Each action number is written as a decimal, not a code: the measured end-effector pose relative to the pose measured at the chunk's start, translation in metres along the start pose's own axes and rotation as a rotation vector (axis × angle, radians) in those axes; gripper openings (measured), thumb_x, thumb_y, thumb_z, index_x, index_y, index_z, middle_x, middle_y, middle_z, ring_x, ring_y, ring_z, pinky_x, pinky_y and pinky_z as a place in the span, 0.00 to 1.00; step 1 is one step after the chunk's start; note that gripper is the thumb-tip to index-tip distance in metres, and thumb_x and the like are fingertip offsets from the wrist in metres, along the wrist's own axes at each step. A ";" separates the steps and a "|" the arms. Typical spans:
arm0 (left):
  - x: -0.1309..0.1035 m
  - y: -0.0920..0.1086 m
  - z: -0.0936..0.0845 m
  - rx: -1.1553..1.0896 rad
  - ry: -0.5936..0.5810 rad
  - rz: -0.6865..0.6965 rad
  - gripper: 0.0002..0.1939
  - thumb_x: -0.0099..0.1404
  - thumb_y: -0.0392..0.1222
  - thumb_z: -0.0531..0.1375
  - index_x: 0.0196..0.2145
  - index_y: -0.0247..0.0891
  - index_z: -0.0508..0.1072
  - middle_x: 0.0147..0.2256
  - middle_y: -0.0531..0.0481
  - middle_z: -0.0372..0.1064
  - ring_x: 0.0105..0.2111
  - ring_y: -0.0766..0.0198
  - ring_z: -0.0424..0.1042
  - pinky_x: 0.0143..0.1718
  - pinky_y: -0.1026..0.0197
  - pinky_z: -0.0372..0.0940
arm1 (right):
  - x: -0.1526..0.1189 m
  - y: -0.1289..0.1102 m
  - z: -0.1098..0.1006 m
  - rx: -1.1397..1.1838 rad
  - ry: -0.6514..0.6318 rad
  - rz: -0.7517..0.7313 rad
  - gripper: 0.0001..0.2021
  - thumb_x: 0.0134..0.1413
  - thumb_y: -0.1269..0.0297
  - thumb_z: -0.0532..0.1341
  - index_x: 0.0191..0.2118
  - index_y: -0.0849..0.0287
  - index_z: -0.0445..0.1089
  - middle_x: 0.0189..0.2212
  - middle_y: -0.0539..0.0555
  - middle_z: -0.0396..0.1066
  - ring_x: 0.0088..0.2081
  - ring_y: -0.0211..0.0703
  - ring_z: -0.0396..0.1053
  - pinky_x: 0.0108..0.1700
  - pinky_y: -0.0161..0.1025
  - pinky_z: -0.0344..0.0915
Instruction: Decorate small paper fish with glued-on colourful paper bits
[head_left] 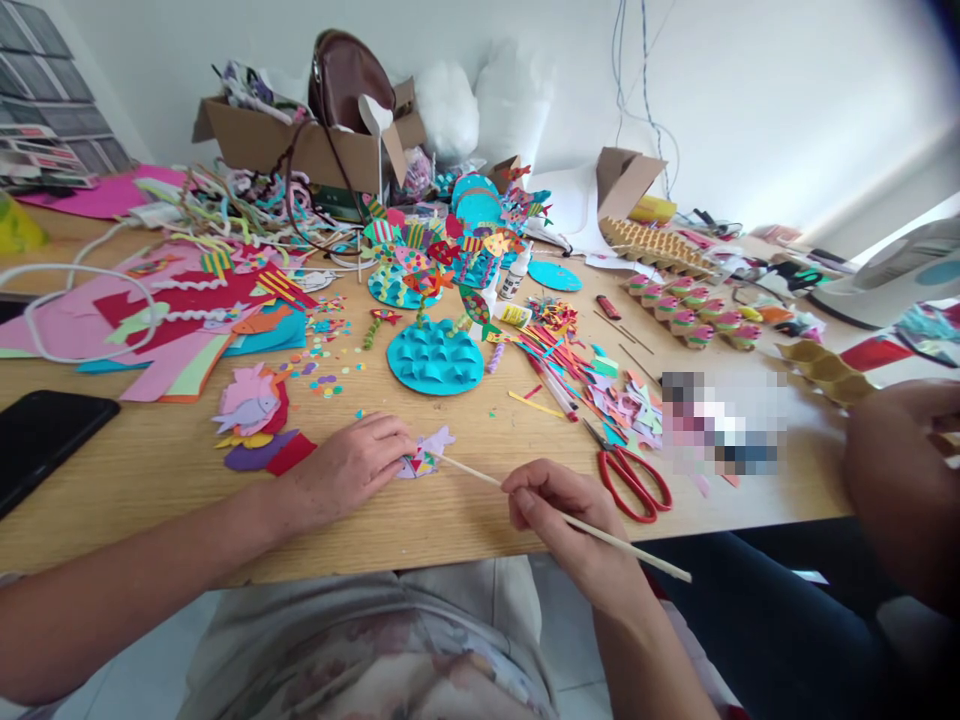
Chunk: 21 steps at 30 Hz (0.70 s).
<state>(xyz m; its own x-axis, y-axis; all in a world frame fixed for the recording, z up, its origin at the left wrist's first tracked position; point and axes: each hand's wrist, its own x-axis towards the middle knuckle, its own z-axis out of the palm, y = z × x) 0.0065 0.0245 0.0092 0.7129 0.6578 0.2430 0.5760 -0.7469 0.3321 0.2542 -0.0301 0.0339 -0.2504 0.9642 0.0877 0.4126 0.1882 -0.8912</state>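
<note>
A lilac paper fish (pixel 433 449) with small coloured bits on its body lies flat on the wooden table. My left hand (pixel 360 462) rests palm down beside it, fingers stretched out over its left edge. Between the thumb and fingers of my right hand (pixel 559 510) is a thin wooden stick (pixel 637 551), slanting down to the left. Its far tip touches or hovers just over the fish; I cannot tell which. Left of my left hand are stacked paper fish cutouts (pixel 253 405). Red-handled scissors (pixel 634 482) lie to the right of my right hand.
A blue scalloped paper base (pixel 435 358) with fish stands ahead, near glue bottles (pixel 516 272). Paper strips (pixel 551 365) and scraps spread rightward. A black phone (pixel 49 440) lies far left. Another person's arm (pixel 904 490) is at the right. A cardboard box (pixel 300 145) stands behind.
</note>
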 end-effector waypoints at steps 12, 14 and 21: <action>-0.002 0.000 0.000 -0.003 -0.009 0.000 0.11 0.63 0.29 0.50 0.40 0.34 0.69 0.39 0.46 0.66 0.40 0.61 0.65 0.42 0.58 0.62 | -0.001 0.000 0.001 -0.025 -0.030 -0.008 0.08 0.54 0.65 0.52 0.29 0.60 0.67 0.19 0.47 0.63 0.22 0.34 0.58 0.24 0.32 0.54; -0.002 0.000 0.000 -0.008 -0.013 -0.003 0.11 0.63 0.29 0.50 0.40 0.34 0.69 0.39 0.46 0.66 0.40 0.61 0.65 0.42 0.59 0.62 | -0.003 0.000 0.000 -0.004 -0.020 -0.003 0.08 0.54 0.64 0.53 0.29 0.59 0.67 0.19 0.48 0.63 0.22 0.34 0.59 0.24 0.32 0.54; -0.001 0.000 0.000 -0.012 -0.020 -0.010 0.11 0.63 0.29 0.50 0.40 0.34 0.69 0.40 0.46 0.66 0.41 0.61 0.64 0.43 0.58 0.62 | -0.004 0.004 0.001 0.001 -0.020 0.000 0.08 0.55 0.64 0.53 0.30 0.59 0.67 0.19 0.48 0.63 0.22 0.34 0.59 0.24 0.32 0.54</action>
<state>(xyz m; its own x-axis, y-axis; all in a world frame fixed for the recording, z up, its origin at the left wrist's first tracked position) 0.0058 0.0241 0.0091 0.7150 0.6630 0.2218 0.5784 -0.7391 0.3452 0.2562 -0.0331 0.0294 -0.2677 0.9603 0.0788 0.4120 0.1880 -0.8916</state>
